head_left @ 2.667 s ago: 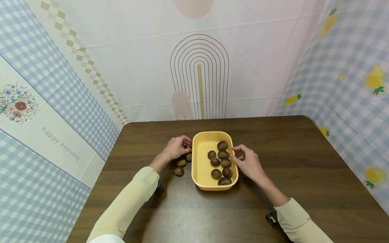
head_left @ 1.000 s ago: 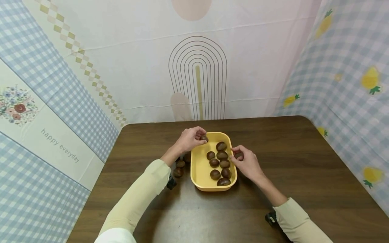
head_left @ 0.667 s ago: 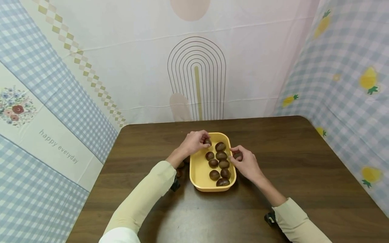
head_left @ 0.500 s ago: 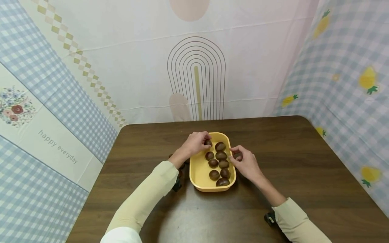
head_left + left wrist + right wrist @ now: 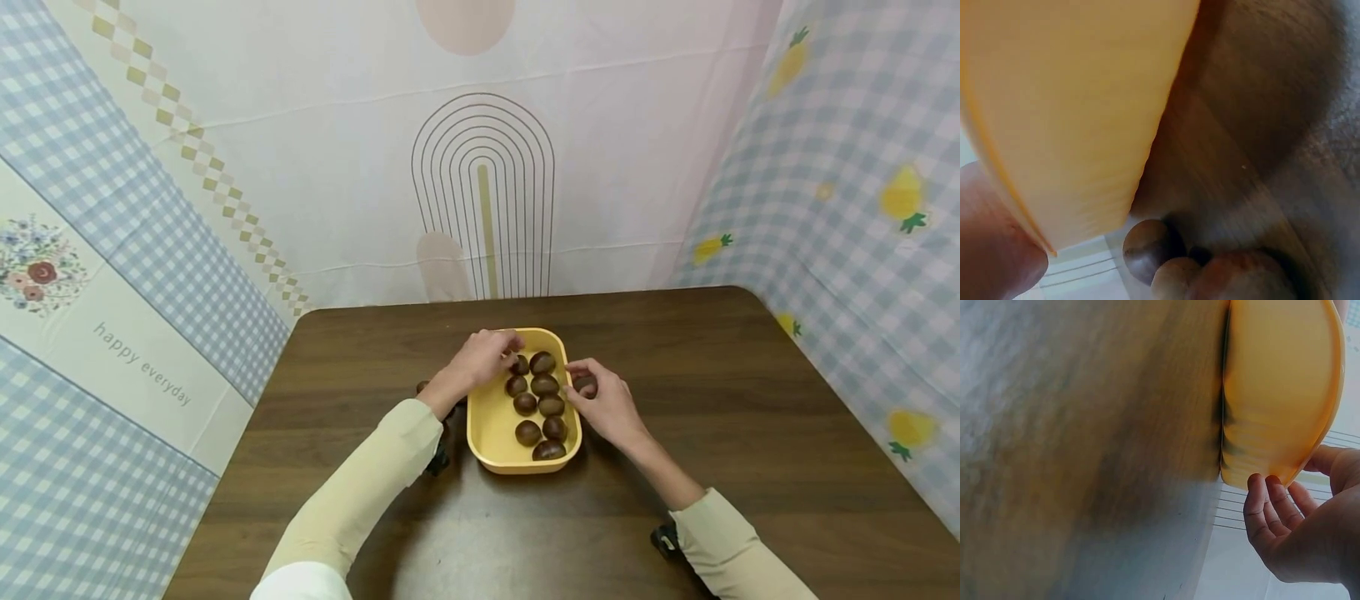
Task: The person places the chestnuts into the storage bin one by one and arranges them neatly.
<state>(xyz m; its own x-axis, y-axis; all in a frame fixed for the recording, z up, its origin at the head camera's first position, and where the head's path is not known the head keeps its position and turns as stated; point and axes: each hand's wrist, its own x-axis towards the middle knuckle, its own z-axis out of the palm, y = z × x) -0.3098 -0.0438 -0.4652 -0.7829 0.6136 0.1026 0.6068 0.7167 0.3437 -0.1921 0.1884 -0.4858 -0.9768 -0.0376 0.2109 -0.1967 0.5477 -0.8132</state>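
A yellow rectangular container [image 5: 487, 454] stands on the table with several brown chestnuts [image 5: 544, 385] inside, grouped toward its right side. My left hand [image 5: 483, 357] reaches over the container's left rim. Its fingers stand apart just above a chestnut [image 5: 521, 365] at the far end of the container, partly hidden by the hand. My right hand [image 5: 606, 402] holds the container's right side by the rim, and in the right wrist view its fingertips [image 5: 1255, 481] meet the outer wall. More chestnuts [image 5: 1146, 250] lie on the table left of the container, mostly behind my left forearm in the head view.
The dark wooden table [image 5: 697, 358] ends at a hanging white cloth [image 5: 337, 167] with an arch print. Checked cloths [image 5: 840, 225] hang at both sides. A dark wrist device [image 5: 664, 542] sits by the right sleeve.
My left hand took a chestnut from the table beside the container, carried it right over the rim and let it go inside at the far end. The right hand stayed on the rim.
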